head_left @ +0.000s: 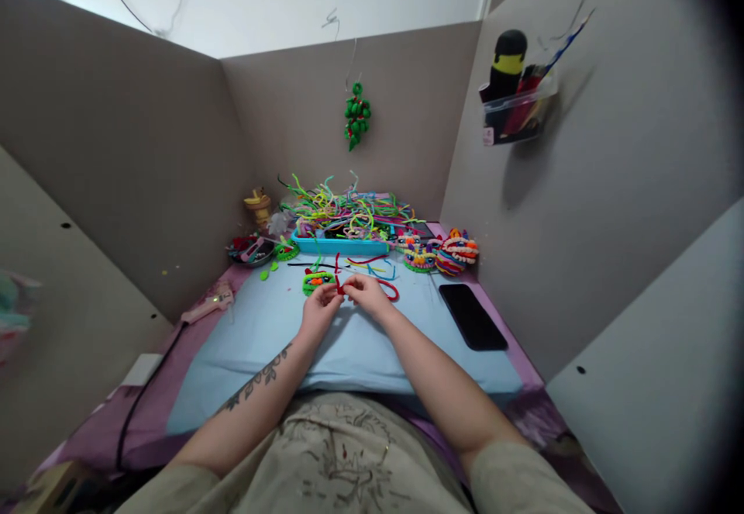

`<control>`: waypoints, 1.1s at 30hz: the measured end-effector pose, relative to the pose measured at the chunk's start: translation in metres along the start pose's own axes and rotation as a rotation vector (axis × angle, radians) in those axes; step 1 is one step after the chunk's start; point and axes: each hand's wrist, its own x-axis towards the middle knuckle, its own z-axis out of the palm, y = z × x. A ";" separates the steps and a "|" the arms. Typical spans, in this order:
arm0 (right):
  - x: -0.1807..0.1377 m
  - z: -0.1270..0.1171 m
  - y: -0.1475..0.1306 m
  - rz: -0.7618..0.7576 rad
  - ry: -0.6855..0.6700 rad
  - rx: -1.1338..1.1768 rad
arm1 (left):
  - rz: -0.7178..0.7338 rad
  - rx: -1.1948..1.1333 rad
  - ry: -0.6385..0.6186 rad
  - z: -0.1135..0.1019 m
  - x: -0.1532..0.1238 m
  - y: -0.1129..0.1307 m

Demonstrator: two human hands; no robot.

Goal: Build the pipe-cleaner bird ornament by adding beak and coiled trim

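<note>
My left hand [319, 306] and my right hand [365, 294] meet over the light blue mat [349, 343], fingers pinched together on a red pipe cleaner [388, 288] that loops out to the right of my right hand. Just beyond my left hand lies a small green pipe-cleaner piece with orange bits [317, 281]. Loose red, yellow and blue pipe cleaners [372, 264] lie on the mat a little farther back.
A blue tray [340, 246] heaped with coloured pipe cleaners stands at the back. Finished coiled pieces [445, 253] sit to its right, a black phone [472, 316] at the mat's right edge, a glue gun [210, 302] at left. Grey partition walls enclose the desk; a green ornament [356, 115] hangs above.
</note>
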 end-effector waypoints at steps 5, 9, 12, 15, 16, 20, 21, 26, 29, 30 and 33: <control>0.000 0.000 0.000 0.011 -0.022 0.017 | 0.029 -0.004 0.029 0.000 0.000 0.001; 0.000 0.001 0.002 0.013 -0.024 0.005 | 0.024 -0.020 0.043 0.000 0.001 0.001; 0.001 0.000 0.003 0.008 -0.015 -0.012 | 0.010 -0.030 0.045 0.000 0.001 0.001; 0.001 0.000 0.003 0.007 -0.013 -0.020 | 0.005 -0.039 0.048 0.000 0.000 0.002; 0.001 0.001 0.003 0.007 -0.016 -0.023 | 0.006 -0.042 0.049 0.000 0.000 0.003; -0.001 0.002 0.000 -0.007 -0.019 -0.043 | 0.009 -0.048 0.050 0.000 -0.001 0.005; -0.002 0.002 -0.001 -0.016 -0.019 -0.051 | 0.007 -0.049 0.048 0.000 -0.001 0.005; -0.003 0.004 -0.004 -0.075 -0.027 -0.137 | 0.025 -0.039 0.058 0.000 -0.001 0.004; -0.004 0.004 -0.006 -0.102 -0.021 -0.220 | 0.063 -0.006 0.070 -0.001 -0.002 0.005; -0.004 0.004 -0.007 -0.110 -0.021 -0.244 | 0.078 0.009 0.071 -0.002 -0.002 0.005; -0.006 0.006 -0.008 -0.129 -0.031 -0.300 | 0.115 0.048 0.067 -0.003 -0.003 0.008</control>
